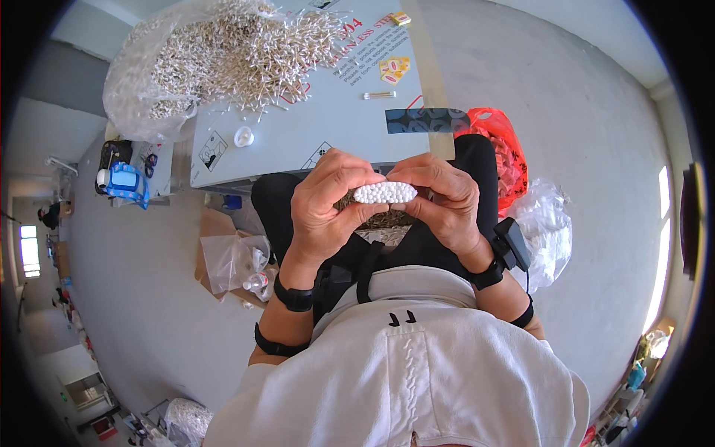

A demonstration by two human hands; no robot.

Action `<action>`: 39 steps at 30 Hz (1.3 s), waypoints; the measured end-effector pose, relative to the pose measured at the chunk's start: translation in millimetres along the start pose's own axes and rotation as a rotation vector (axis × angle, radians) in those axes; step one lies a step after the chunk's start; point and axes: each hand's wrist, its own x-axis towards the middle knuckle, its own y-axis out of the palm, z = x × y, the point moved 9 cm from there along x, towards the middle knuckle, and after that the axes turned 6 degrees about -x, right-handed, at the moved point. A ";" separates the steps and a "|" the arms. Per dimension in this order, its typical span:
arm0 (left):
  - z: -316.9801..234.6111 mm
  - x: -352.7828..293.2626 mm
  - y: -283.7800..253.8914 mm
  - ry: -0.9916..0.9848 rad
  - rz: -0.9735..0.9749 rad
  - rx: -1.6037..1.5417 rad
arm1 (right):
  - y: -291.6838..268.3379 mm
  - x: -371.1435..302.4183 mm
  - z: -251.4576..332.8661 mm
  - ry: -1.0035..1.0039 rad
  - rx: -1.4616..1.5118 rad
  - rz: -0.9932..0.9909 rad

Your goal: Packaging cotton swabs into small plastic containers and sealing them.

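Between my two hands, above my lap, is a tight bundle of cotton swabs, its white tips facing up in a flattened oval. My left hand pinches the bundle's left end with thumb and fingers. At the other end my right hand grips it the same way. The sticks below the tips are mostly hidden. On the table beyond, a large heap of loose cotton swabs spills out of a clear plastic bag.
On the table lie a small white cup, a few swabs, small yellow packets and a dark tape strip. A red bag and clear plastic bag stand right of my legs. A cardboard box sits left.
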 end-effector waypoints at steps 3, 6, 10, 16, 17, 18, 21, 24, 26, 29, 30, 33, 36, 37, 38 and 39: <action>-5.4 -1.0 -2.9 0.008 -0.030 -0.085 | 1.2 -1.7 3.7 -0.018 0.044 0.002; -15.0 0.9 -3.0 0.038 0.006 -0.059 | 2.6 -1.7 15.2 -0.046 0.041 0.008; -19.0 1.6 -2.6 0.043 0.009 -0.117 | 3.8 -0.5 26.3 -0.093 0.044 0.021; -12.9 2.3 2.1 0.066 0.020 -0.154 | 2.2 -1.8 20.2 -0.071 0.043 -0.015; -11.5 2.5 2.8 0.059 0.013 -0.175 | 2.7 -1.4 18.0 -0.072 0.044 -0.016; -12.6 2.4 4.1 0.059 0.014 -0.175 | 1.5 -0.7 18.4 -0.102 0.025 -0.038; -8.0 4.6 7.2 -0.014 -0.028 -0.136 | -3.1 -1.7 14.6 -0.105 -0.016 -0.083; -10.1 5.9 10.4 -0.006 -0.026 -0.076 | -3.9 -2.3 13.1 -0.063 -0.059 -0.098; -7.2 5.1 10.7 -0.011 -0.029 -0.036 | -4.6 -3.1 10.7 -0.043 -0.082 -0.098; -3.3 4.2 11.7 -0.032 -0.030 -0.038 | -5.5 -3.3 1.5 -0.017 -0.106 -0.080; -2.9 4.0 12.3 -0.033 -0.029 -0.039 | -3.7 -1.3 0.7 -0.015 -0.178 -0.051; 0.3 3.2 10.6 -0.064 -0.068 -0.058 | 1.0 3.1 -9.8 -0.023 -0.354 -0.027; -0.1 5.7 14.5 -0.026 -0.039 -0.068 | 11.2 -3.4 -39.0 0.160 -0.118 0.026; -0.2 4.9 17.4 0.000 -0.027 -0.072 | 18.0 -5.6 -43.3 0.206 0.065 0.057; -1.4 3.8 19.4 0.027 -0.014 -0.076 | 24.5 -7.6 -46.6 0.251 0.249 0.088; -1.7 2.5 19.3 0.023 -0.014 -0.076 | 25.2 -7.7 -46.6 0.254 0.251 0.087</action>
